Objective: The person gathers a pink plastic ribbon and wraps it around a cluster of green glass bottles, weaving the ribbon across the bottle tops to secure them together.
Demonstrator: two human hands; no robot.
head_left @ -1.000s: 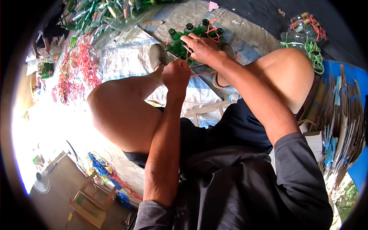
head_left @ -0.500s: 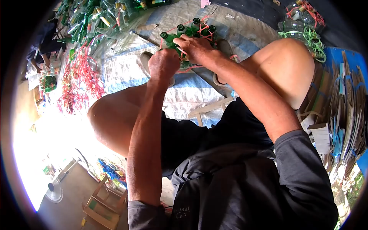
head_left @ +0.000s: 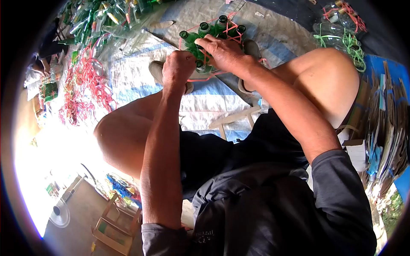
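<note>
Between my feet stands a bundle of several green glass bottles [head_left: 206, 30], necks up. Pink plastic string [head_left: 199, 80] runs around and across them. At the near left side of the bundle, my left hand [head_left: 178, 66] is closed in a fist, with string leading down to it; its fingertips are hidden. My right hand [head_left: 221, 51] reaches over the bottle tops from the right, its fingers bent around string that passes between the necks. One bottle mouth [head_left: 199, 64] shows in the gap between the two hands.
A heap of bottles [head_left: 100, 25] lies at the back left, near tangled pink string [head_left: 87, 83]. Wrapped clear bottles [head_left: 337, 36] sit at the back right. Stacked cardboard [head_left: 386, 123] stands on the right. Another person's hand [head_left: 45, 68] is at far left.
My left hand has shifted slightly left and away from the right hand, baring a bottle mouth between them. The right hand stays over the bundle.
</note>
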